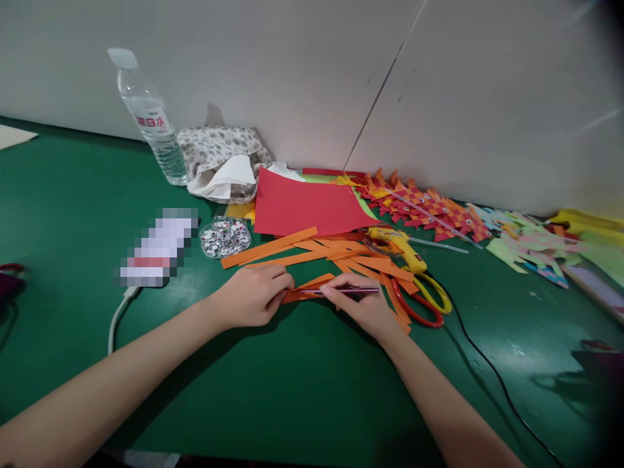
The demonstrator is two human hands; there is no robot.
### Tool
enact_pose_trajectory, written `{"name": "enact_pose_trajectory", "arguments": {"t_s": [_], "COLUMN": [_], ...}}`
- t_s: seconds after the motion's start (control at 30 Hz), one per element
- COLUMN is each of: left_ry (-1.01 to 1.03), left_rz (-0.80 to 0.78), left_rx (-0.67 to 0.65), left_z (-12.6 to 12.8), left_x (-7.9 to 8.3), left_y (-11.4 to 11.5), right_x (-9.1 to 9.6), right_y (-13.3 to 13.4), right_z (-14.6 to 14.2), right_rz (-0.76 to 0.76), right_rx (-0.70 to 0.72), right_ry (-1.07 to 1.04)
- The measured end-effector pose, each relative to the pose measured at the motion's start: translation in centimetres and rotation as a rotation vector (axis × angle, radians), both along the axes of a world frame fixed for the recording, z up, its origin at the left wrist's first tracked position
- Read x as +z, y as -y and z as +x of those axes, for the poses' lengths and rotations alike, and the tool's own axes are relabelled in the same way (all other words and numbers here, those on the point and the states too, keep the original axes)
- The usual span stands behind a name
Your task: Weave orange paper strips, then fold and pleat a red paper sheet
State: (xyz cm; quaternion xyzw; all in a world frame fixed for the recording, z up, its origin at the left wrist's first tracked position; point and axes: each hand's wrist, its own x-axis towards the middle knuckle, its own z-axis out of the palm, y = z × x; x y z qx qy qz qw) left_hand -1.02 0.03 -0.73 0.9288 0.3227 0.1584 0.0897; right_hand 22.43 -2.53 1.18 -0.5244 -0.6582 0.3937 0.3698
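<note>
Head view: an orange strip (318,283) runs right and slightly away over the bench (302,390), left end pinched in the left hand's (256,294) fingers. The right hand's (361,303) fingers pinch a rod (364,290) lying crosswise, tip leftward.

The left grip (258,296) is curled, the right grip (358,302) pinched (thumb (339,298) extended), both forearms (146,364) angled inward.
</note>
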Motion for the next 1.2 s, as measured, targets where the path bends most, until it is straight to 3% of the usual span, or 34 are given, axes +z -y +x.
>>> {"name": "enact_pose_trajectory", "arguments": {"t_s": [0.73,1.2], "left_ry": [-0.021,-0.014], "left_rz": [0.003,0.004], "left_rx": [0.013,0.012], "left_z": [-0.2,-0.2], "left_x": [0.0,0.1], "left_y": [0.1,0.1], "right_x": [-0.8,-0.4], "right_y": [-1.6,-1.5], "right_z": [4.9,5.3], "right_rz": [-0.015,0.012], "right_rx": [-0.087,-0.111], "right_ry": [-0.067,-0.084]}}
